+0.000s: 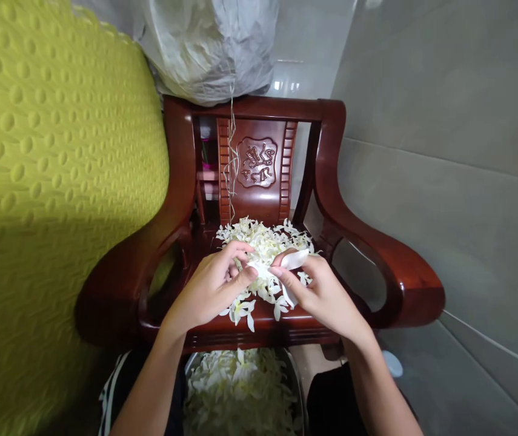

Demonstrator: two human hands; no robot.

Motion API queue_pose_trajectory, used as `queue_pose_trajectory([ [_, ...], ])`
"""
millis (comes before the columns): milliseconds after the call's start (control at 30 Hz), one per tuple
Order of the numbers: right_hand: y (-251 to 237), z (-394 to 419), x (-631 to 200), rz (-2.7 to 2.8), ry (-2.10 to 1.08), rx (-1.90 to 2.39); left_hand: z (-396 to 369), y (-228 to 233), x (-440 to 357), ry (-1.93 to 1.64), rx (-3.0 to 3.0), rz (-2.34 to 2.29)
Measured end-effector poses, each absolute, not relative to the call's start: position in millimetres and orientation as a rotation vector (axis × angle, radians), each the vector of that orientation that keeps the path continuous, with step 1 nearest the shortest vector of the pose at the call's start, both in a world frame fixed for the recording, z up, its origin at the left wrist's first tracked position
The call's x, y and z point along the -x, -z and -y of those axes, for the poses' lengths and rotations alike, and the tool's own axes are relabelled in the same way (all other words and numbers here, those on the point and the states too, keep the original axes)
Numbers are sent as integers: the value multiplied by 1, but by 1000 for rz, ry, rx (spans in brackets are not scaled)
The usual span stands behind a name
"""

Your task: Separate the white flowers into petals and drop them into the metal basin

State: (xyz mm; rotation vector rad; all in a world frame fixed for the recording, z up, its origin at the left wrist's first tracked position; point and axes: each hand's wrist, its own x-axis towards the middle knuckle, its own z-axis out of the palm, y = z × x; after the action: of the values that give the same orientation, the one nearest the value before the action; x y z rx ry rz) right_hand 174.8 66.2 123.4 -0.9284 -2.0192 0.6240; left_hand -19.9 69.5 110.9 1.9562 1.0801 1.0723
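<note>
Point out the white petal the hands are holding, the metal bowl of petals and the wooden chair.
white petal [295, 259], head view, on its free end above the right fingers
metal bowl [298, 387], head view, on its right rim
wooden chair [395, 266], head view, on its right armrest

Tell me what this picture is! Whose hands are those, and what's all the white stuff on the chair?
A person wears a camera on the head, so you look down at their own two hands. The left hand and right hand meet over a wooden chair. Between their fingertips they hold a white flower. A pile of white flowers lies on the chair seat. Below, between the knees, a metal bowl holds more of them. A yellow cushion is at the left, a grey bag behind the chair.
</note>
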Motion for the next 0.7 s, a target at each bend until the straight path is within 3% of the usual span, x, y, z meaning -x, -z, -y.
queue_pose_trajectory([
  [200, -119, -61, -174, 2048, -583, 969, -65, -117, 23, -933, -1947, -1125],
  [367, -125, -50, -174, 2203, -1086, 784, -57, -122, 31, -857, -1906, -788],
  [467, -124, -46, -167, 2148, -893, 891, -58, -122, 37, -849, -1878, -723],
  [567, -119, -51, -160, 2123, -973, 878, -62, -120, 40, -780, -1946, -678],
  [700, -117, -62, -161, 2086, -860, 986, -68, -114, 36, -895, -2059, -1083],
])
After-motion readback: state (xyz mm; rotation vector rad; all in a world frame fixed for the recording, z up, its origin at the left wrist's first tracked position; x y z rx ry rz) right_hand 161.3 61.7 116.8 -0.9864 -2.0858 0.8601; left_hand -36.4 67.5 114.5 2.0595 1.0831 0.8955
